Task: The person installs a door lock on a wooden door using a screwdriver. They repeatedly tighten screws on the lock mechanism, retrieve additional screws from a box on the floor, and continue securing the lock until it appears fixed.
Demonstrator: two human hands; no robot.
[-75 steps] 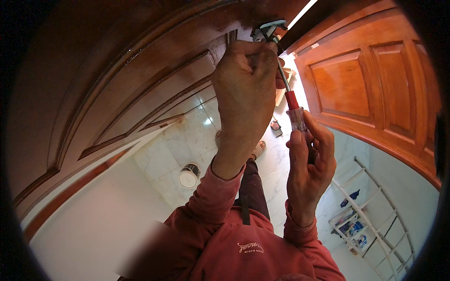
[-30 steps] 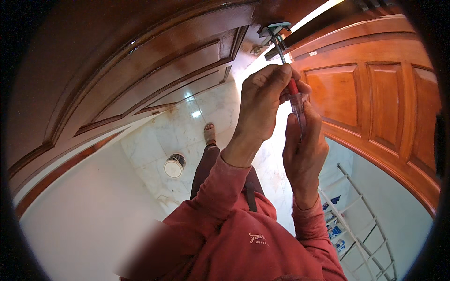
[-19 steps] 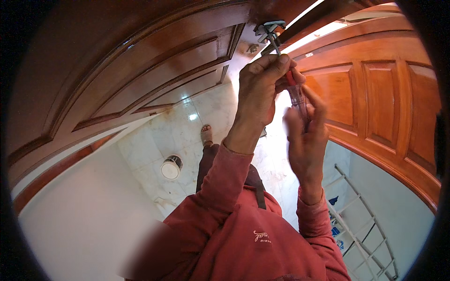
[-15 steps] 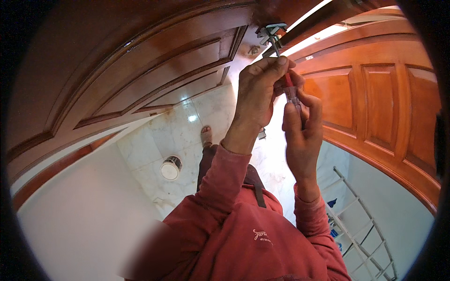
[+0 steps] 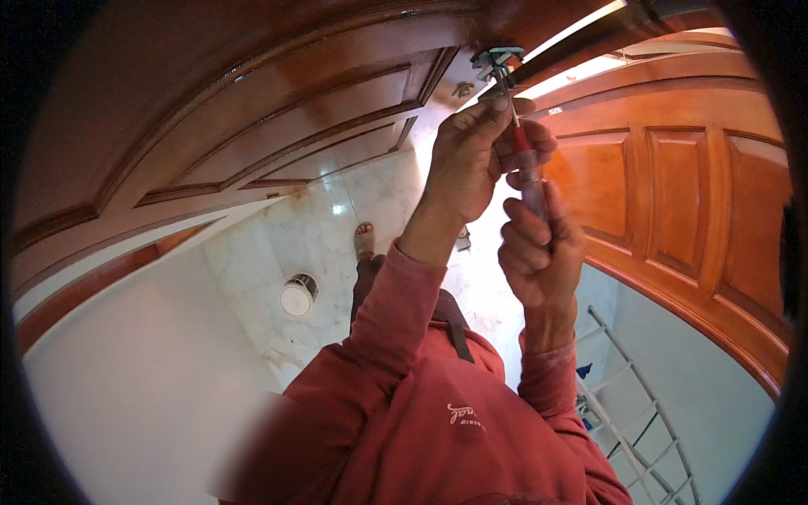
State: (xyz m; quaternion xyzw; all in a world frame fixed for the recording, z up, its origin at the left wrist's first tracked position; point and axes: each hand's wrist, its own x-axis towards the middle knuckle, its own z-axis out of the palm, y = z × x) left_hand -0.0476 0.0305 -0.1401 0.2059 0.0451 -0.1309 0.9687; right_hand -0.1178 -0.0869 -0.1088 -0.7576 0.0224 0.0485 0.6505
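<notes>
A screwdriver (image 5: 532, 181) with a red and clear handle points up at a metal fitting (image 5: 498, 63) on the edge of a dark brown panelled wooden door (image 5: 286, 126). Its thin shaft reaches the lower part of the fitting. My left hand (image 5: 461, 160) is closed around the shaft and the red front of the handle, thumb just under the fitting; what else its fingers touch is hidden. Below it, my right hand (image 5: 543, 252) is closed on the rear end of the clear handle. The tip of the screwdriver cannot be made out.
An orange-brown panelled door (image 5: 673, 194) stands on the right. A white tub (image 5: 297, 296) sits on the marble-look floor (image 5: 278, 244) near my foot. At lower right, a pale metal ladder (image 5: 644, 396) leans by the wall. A bright gap shows beside the fitting.
My right hand has slid down to the end of the handle, and its fingers are curled differently. More of the shaft and handle shows. The left hand keeps nearly the same place.
</notes>
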